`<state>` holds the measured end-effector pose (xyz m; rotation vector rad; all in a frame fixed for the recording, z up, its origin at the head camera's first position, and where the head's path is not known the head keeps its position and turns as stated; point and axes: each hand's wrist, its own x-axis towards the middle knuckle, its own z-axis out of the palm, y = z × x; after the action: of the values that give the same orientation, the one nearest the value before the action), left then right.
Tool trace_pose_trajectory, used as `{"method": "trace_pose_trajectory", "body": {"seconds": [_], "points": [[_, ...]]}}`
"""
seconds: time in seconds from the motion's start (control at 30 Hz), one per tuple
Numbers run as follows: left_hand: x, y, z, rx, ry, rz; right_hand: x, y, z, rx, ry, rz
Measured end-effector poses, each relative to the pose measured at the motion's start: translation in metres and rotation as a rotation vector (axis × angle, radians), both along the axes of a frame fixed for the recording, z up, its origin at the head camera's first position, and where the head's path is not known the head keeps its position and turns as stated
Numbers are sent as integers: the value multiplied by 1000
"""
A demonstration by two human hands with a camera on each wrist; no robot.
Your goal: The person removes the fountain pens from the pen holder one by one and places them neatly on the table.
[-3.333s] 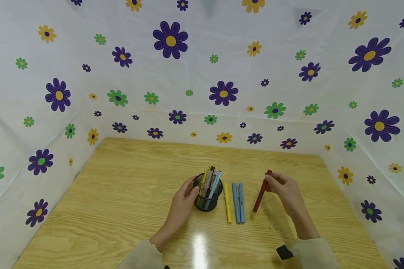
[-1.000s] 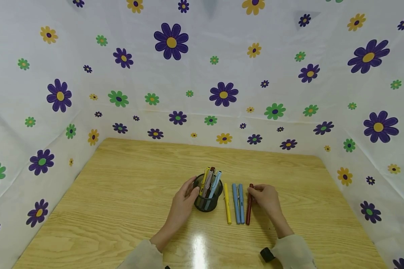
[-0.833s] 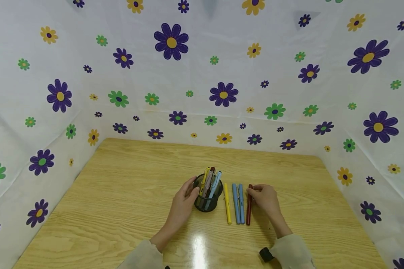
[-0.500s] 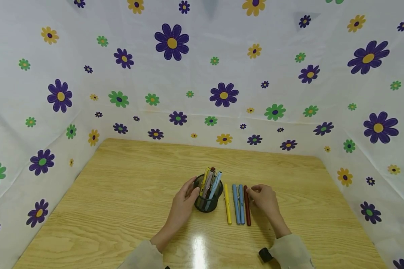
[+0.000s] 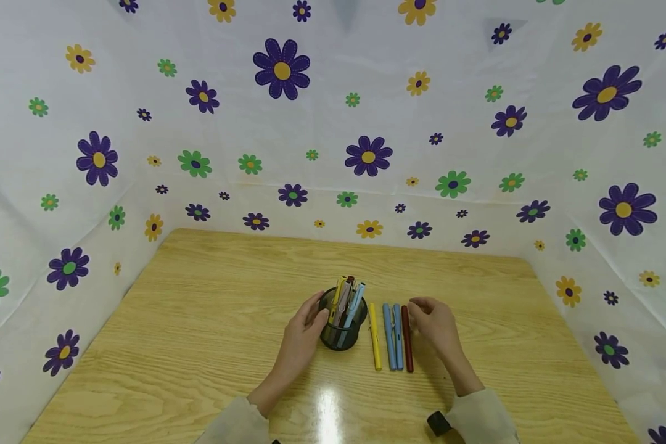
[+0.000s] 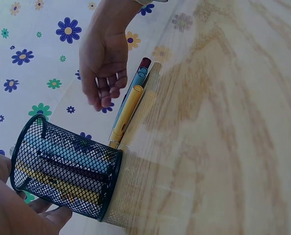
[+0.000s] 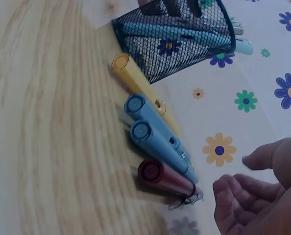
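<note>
My left hand (image 5: 298,339) holds a black mesh pen cup (image 5: 338,339) upright, fingers behind it and thumb at the near side. In the cup stand several pens, among them a yellow pen, a grey-brown pen (image 5: 343,297) and a light blue pen (image 5: 356,303). To its right a yellow pen (image 5: 375,345), two blue pens (image 5: 389,345) and a dark red pen (image 5: 407,345) lie side by side on the table. Just right of the dark red pen is my right hand (image 5: 437,327); the right wrist view shows its thumb apart from loosely bent fingers (image 7: 251,198), holding nothing.
The wooden table (image 5: 211,296) is enclosed at the back and sides by white cloth (image 5: 311,123) printed with flowers. A black object (image 5: 438,423) sits at my right cuff. Light glares off the table near the front (image 5: 328,413).
My right hand brought the dark red pen left, laid it beside the blue pens and let go, then drew slightly away. The left hand and cup have stayed put.
</note>
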<state>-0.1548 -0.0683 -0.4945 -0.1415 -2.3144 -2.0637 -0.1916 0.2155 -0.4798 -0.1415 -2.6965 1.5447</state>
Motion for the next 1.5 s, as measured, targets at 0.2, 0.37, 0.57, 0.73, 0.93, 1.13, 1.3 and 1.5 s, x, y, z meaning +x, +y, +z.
{"method": "trace_pose_trajectory", "body": {"seconds": [0.2,0.37,0.57,0.73,0.93,1.13,1.3,1.5], "points": [[0,0,2,6,-4,-2,0,-9,7,-184,-4,44],[1,0,1,14,4,-4,-2,-18,10,-237,-4,65],[1,1,2,27,18,-1,-3,-29,13,-253,6,80],[1,1,2,13,17,0,-5,-38,15,-268,4,95],[1,0,1,15,3,1,-6,-49,16,-270,2,154],[0,-1,0,15,1,3,-7,-59,17,-279,20,213],[0,-1,0,8,6,8,-10,-65,15,-276,24,247],[0,-1,0,15,5,-2,-12,-69,13,-216,50,314]]}}
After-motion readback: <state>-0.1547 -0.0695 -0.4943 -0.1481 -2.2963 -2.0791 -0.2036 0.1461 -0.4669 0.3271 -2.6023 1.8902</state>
